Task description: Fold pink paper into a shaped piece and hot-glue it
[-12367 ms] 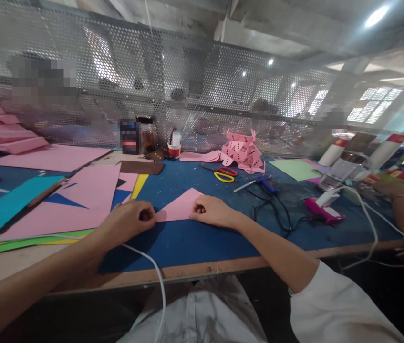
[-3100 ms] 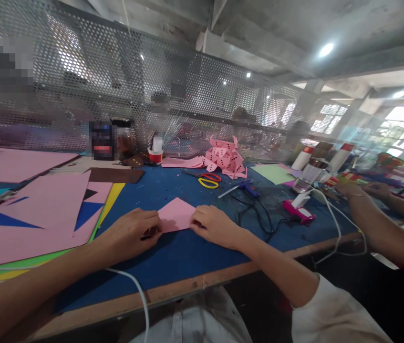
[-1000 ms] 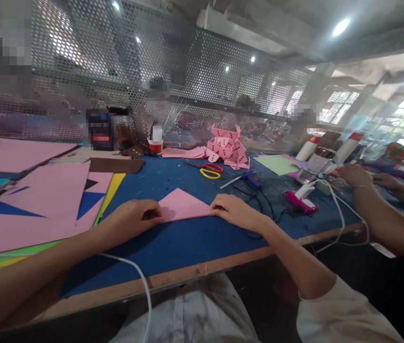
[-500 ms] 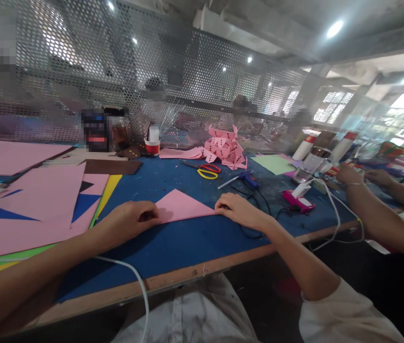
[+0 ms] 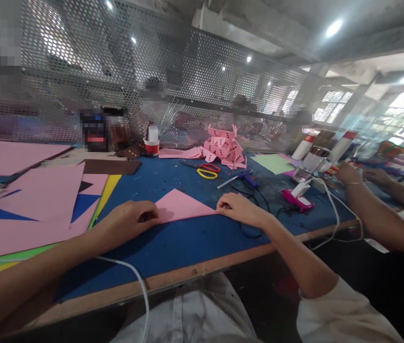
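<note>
A pink paper triangle (image 5: 183, 207) lies on the blue table top, its long straight edge toward me and its peak pointing away. At its left corner is my left hand (image 5: 133, 220), fingers curled and pinched on the paper. My right hand (image 5: 239, 208) closes its fingertips on the right corner. Beyond the paper lie scissors (image 5: 207, 171) with red and yellow handles. A blue glue gun (image 5: 247, 179) rests past my right hand, its dark cord running beside the wrist.
Pink sheets (image 5: 40, 200) over coloured ones cover the left side. A pink folded-paper model (image 5: 225, 146) stands before the perforated metal screen (image 5: 202, 71). At the right are a pink power socket (image 5: 298, 200), a glass jar (image 5: 311, 164), and another person's arm (image 5: 377, 209). A white cable (image 5: 135, 271) hangs over the front edge.
Both hands keep their hold at the two corners of the pink triangle. Only a very slight shift of the view shows.
</note>
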A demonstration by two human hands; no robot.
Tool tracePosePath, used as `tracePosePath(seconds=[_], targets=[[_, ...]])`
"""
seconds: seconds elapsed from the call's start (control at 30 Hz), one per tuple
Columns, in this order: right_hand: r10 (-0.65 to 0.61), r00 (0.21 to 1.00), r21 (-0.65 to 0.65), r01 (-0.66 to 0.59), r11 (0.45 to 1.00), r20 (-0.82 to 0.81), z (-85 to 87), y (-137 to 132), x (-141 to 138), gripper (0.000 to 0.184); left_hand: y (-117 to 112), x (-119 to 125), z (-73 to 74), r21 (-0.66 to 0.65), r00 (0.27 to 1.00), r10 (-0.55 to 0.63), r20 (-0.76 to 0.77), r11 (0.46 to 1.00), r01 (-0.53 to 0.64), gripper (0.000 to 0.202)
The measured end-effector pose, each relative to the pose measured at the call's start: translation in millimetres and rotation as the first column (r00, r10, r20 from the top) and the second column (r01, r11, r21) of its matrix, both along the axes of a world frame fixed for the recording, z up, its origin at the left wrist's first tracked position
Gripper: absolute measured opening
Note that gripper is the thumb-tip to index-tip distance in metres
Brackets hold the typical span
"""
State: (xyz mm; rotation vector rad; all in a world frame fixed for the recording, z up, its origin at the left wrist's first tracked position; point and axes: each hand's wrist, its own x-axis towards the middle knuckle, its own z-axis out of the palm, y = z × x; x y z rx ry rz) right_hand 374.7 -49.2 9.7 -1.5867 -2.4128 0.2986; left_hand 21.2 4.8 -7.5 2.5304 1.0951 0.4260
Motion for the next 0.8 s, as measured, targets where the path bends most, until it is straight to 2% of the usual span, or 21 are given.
tracePosePath(seconds=[0.23,0.5,0.8], targets=[[-0.017,1.000,-0.089,0.015,0.996,-0.011,10.6,2.3,-4.3,0.014,-0.2,0.1,1.2,0.006,1.000,0.010,0.004,1.000,-0.010,0.030],[-0.038,0.998,-0.120,0.031,0.992,-0.056,9.4,2.6,-2.8,0.014,-3.7,1.6,2.4,0.051,1.000,0.005,0.026,0.999,-0.006,0.024],[-0.013,0.992,-0.176,-0.009,0.984,-0.124,8.8,1.1,-1.7,0.006,-2.8,1.1,1.3,0.099,0.995,-0.095,0.025,0.991,0.092,0.021]])
